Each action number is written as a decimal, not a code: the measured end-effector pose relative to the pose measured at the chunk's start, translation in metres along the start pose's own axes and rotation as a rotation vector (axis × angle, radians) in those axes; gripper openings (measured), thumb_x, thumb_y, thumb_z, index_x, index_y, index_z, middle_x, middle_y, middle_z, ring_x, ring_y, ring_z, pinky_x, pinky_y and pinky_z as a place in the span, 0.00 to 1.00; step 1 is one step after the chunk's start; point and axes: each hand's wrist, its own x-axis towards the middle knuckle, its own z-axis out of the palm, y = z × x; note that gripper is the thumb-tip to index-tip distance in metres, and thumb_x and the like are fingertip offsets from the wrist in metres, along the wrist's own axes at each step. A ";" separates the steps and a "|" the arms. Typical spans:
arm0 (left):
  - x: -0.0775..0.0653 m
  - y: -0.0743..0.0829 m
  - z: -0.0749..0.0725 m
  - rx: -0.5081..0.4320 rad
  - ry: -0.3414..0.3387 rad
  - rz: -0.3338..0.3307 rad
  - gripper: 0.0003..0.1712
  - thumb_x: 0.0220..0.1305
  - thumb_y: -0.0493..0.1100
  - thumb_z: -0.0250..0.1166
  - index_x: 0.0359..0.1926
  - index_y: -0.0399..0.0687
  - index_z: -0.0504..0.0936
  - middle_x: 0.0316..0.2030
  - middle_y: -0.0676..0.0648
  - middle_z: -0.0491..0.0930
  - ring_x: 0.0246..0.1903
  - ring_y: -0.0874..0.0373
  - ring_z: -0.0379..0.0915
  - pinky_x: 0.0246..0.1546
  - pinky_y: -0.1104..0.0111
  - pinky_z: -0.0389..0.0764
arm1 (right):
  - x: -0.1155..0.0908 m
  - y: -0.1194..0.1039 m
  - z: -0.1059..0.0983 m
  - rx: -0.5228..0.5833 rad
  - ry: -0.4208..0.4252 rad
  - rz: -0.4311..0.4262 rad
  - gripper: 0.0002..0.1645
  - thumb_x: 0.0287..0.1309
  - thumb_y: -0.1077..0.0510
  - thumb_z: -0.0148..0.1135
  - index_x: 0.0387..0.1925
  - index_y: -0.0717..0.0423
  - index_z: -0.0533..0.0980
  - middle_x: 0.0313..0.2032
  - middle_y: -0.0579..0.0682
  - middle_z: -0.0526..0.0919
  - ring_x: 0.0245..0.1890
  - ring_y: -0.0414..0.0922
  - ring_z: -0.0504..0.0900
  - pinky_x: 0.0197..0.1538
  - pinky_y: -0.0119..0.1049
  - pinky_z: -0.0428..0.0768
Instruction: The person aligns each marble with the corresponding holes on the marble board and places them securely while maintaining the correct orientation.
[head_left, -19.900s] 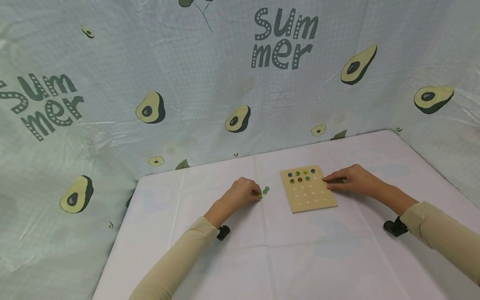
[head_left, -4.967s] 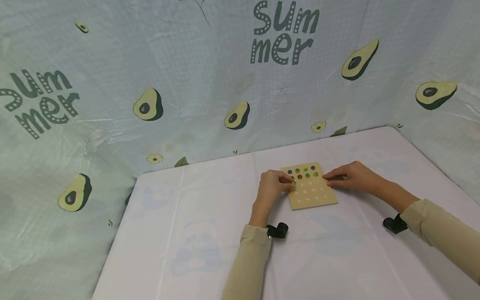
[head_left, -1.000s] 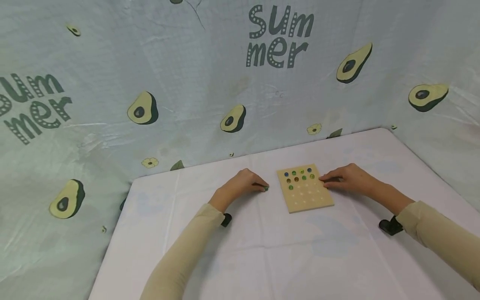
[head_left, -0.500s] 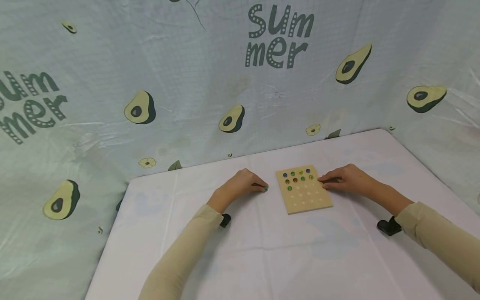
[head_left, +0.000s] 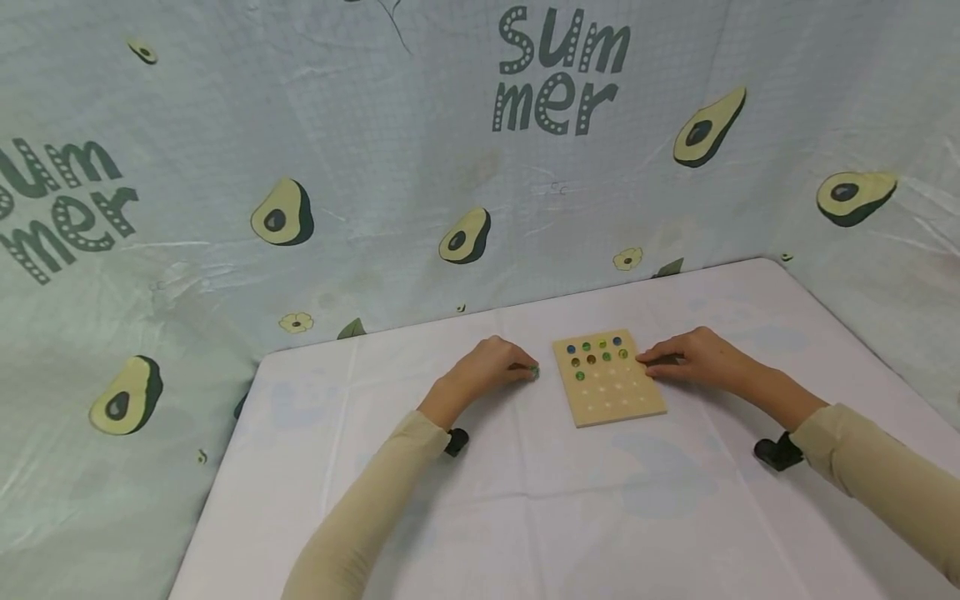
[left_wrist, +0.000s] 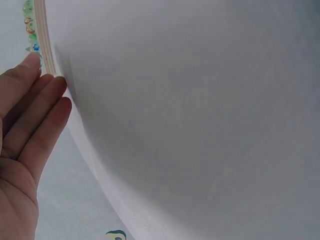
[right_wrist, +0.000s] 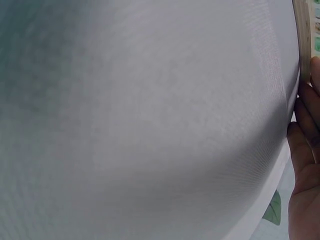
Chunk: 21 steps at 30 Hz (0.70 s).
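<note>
My left hand (head_left: 491, 365) pinches a small green-blue glass marble (head_left: 535, 372) between thumb and fingertips, left of a square wooden board (head_left: 619, 408). Glass marbles fill the board's two back rows, and one green marble (head_left: 580, 377) sits at the left of the third row. At the board's right edge my right hand (head_left: 693, 360) holds it with thumb and fingers. In the left wrist view the left fingers (left_wrist: 42, 117) overlap the board's edge (left_wrist: 45, 40). The right wrist view shows the right fingers (right_wrist: 305, 135) at the board's side (right_wrist: 303, 42).
A pale cloth covers the table (head_left: 480, 525). Behind it hangs a light curtain (head_left: 375, 150) printed with avocados and lettering. Black wrist cameras (head_left: 456, 442) are strapped under both sleeves.
The board's second row has filled and a green marble has joined the third row. My left hand has gone from the board back leftward and now pinches another marble. The right hand stays put.
</note>
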 end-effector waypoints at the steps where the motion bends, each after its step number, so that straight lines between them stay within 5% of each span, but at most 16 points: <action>1: 0.001 0.001 0.000 0.001 0.003 -0.006 0.12 0.66 0.41 0.71 0.49 0.45 0.90 0.47 0.50 0.88 0.50 0.58 0.85 0.52 0.70 0.82 | 0.000 0.000 0.000 0.000 0.000 0.002 0.17 0.57 0.54 0.75 0.49 0.49 0.88 0.47 0.47 0.90 0.51 0.52 0.87 0.50 0.48 0.85; 11: 0.002 0.014 -0.008 0.013 0.071 -0.018 0.13 0.67 0.42 0.70 0.50 0.43 0.89 0.47 0.48 0.88 0.50 0.56 0.85 0.54 0.68 0.82 | 0.003 0.001 -0.002 -0.008 0.004 -0.004 0.16 0.59 0.51 0.74 0.49 0.48 0.88 0.46 0.48 0.90 0.50 0.52 0.87 0.49 0.49 0.85; 21: -0.001 0.023 -0.010 0.032 0.110 0.052 0.13 0.67 0.43 0.70 0.50 0.44 0.89 0.46 0.48 0.89 0.50 0.57 0.85 0.54 0.69 0.82 | 0.001 0.003 0.000 -0.005 -0.018 0.006 0.17 0.57 0.53 0.75 0.49 0.50 0.88 0.46 0.48 0.90 0.51 0.53 0.87 0.49 0.48 0.85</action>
